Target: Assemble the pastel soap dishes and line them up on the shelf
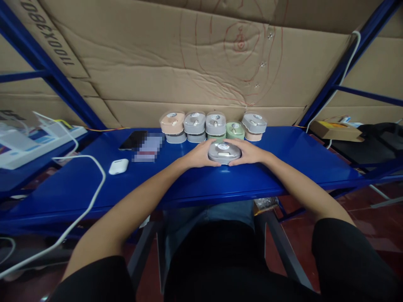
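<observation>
A grey lidded container (224, 158) with a clear top and a round sticker is gripped from both sides, low over the blue table. My left hand (201, 154) curves round its left side, and my right hand (250, 152) wraps its right side. Just behind stand similar containers in a row: a peach one (172, 123) on a grey one, a grey one (194, 123) on another grey, and a grey one (215, 124) on a green one. A single green container (235, 131) comes after. At the right end, a grey container (254, 123) sits slightly askew on a peach one.
On the blue table (189, 188) at left lie a dark phone (134, 139), a blurred-out card or paper (147, 147) and a white earbud case (119, 166). A white cable (99, 184) crosses the left side. Cardboard (141, 63) walls the back; blue posts stand at both sides.
</observation>
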{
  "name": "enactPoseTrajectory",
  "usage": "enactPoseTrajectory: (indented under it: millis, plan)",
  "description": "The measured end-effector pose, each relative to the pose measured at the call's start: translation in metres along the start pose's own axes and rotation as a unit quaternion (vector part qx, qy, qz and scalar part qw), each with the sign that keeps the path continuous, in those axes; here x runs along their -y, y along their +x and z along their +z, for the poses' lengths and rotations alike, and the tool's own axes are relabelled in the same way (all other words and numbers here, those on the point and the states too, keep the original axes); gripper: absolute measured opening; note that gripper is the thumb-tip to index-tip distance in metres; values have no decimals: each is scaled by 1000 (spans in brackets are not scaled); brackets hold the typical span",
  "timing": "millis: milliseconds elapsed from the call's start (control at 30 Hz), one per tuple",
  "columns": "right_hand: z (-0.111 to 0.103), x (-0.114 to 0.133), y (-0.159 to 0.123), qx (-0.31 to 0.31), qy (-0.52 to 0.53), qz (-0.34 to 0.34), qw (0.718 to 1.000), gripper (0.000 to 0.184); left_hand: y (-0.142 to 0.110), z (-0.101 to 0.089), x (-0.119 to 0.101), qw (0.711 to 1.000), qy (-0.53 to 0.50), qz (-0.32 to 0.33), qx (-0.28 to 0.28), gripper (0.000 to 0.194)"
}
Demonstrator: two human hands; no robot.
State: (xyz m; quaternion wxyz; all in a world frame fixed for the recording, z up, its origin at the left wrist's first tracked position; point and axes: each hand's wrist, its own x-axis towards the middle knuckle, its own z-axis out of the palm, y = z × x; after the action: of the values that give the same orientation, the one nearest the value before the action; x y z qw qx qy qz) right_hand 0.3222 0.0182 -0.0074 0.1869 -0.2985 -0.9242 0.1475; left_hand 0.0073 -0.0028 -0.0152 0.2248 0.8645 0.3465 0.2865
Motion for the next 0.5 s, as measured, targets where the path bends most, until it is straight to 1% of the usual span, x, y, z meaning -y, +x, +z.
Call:
enactPoseTrajectory:
  millis: [67, 167, 333, 400, 500]
  plan:
    - [-2, -2, 0, 1, 2, -7, 1000, 127, 0, -3, 1, 1000, 3, 5, 2, 110]
    - [-3, -1, -1, -1, -2, -11, 1000, 126, 1, -6, 2, 1000, 6, -6, 12, 113]
    - [-2, 2, 0, -6, -11, -1, 1000, 126, -1, -10, 1, 999, 11, -21, 27, 118]
    - [-5, 2, -1, 5, -9, -2, 1000, 128, -2, -13, 1, 999, 13, -22, 40, 123]
    - [-15, 3, -10, 40, -3, -2, 999, 132, -4, -19, 1, 996, 22, -33, 77, 129]
